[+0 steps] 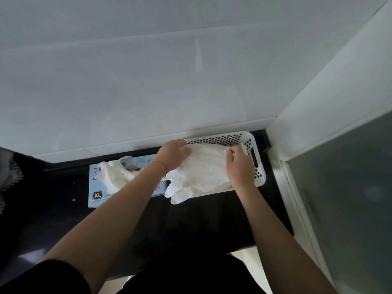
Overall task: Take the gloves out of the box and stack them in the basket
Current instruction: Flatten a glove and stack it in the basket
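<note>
Left hand [172, 154] and right hand [239, 166] gripping crumpled white glove [201, 172], fingers drooping over perforated basket [257, 166]

Thin crinkled white gloves [203, 170]; perforated white plastic basket [257, 164]; printed cardboard box [96, 187]; glossy black counter [201, 219]

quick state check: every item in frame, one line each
left hand: grips the cuff end of the glove over the basket
right hand: pinches the same glove's other cuff corner
glove: spread flat over the basket, fingers hanging past its near rim
basket: upright on the dark counter
glove box: lying flat, another glove sticking out of its opening
</note>
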A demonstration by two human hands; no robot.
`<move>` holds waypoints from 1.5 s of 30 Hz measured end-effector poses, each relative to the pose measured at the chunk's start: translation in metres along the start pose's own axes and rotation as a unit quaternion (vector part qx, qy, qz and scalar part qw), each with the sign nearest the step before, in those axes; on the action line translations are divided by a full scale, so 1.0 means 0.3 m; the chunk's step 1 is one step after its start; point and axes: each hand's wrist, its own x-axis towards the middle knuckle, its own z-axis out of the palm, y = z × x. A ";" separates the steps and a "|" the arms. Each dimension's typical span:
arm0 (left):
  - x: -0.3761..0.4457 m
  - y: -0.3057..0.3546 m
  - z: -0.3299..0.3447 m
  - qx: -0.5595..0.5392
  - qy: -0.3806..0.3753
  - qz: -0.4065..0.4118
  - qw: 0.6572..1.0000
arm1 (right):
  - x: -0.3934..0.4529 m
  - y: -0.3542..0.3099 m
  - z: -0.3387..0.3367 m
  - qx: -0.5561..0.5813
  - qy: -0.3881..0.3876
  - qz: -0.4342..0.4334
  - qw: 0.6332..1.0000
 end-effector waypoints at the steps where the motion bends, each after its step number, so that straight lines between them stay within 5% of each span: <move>1: 0.014 0.017 0.019 0.018 0.005 0.003 1.000 | 0.016 0.023 -0.007 -0.006 0.000 -0.004 1.000; 12: 0.058 0.115 0.134 0.182 0.098 0.047 0.977 | 0.095 0.124 -0.042 -0.121 0.008 -0.033 0.992; 17: 0.020 0.106 0.186 0.285 0.207 0.212 0.912 | 0.118 0.135 -0.033 -0.159 0.019 -0.078 0.984; 20: -0.025 0.101 0.259 0.355 0.107 0.285 0.884 | 0.113 0.139 -0.044 -0.064 0.042 -0.078 0.994; 22: -0.035 0.077 0.289 0.409 0.024 0.273 0.870 | 0.117 0.145 -0.035 -0.124 0.000 -0.127 0.984; 24: -0.028 0.047 0.299 0.425 -0.020 0.228 0.876 | 0.147 0.184 -0.016 -0.191 0.039 -0.164 0.967; 33: 0.014 -0.043 0.335 0.449 -0.048 0.170 0.876 | 0.183 0.181 -0.002 -0.417 0.038 -0.314 0.852; 45: 0.033 -0.063 0.349 0.420 -0.072 0.174 0.888 | 0.192 0.169 0.015 -0.513 -0.053 -0.320 0.795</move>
